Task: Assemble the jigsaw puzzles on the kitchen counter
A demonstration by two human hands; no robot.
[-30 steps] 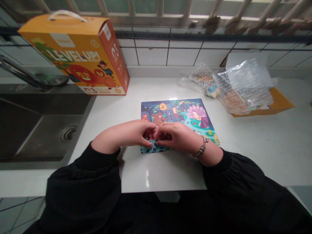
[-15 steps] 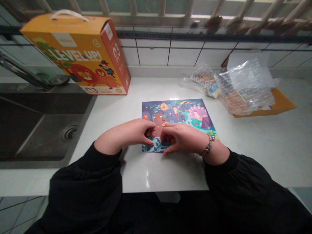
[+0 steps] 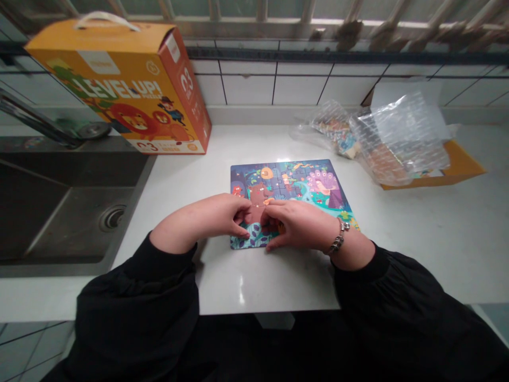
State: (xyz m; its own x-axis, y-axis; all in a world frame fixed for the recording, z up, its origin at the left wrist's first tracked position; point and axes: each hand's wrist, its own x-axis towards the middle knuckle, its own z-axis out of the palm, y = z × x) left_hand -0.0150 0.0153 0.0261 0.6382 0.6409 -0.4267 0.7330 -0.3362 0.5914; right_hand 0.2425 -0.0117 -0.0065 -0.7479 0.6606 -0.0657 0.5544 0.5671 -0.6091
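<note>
A jigsaw puzzle [image 3: 274, 183] lies flat on the white counter, its pieces joined into a night forest picture with a brown bear and a purple peacock. Over its lower left part is my left hand [image 3: 234, 215], fingers curled and thumb apart, nothing visible between them. My right hand [image 3: 286, 223] faces it from the right, over the puzzle's lower middle. Its fingers bend down towards the pieces and its thumb stands apart near the bottom edge. The right fingertips are partly hidden, so their exact contact with the pieces cannot be told. A charm bracelet [image 3: 338, 236] circles my right wrist.
An orange puzzle box [image 3: 119, 90] with a white handle stands at the back left, beside a sink [image 3: 71, 217] with a faucet [image 3: 40, 119]. At the back right, clear plastic bags [image 3: 397, 138] with puzzle pieces lie on an orange box part [image 3: 463, 164].
Both hands keep nearly the same place and pose over the puzzle. The whole view has shifted slightly; no piece has visibly moved.
</note>
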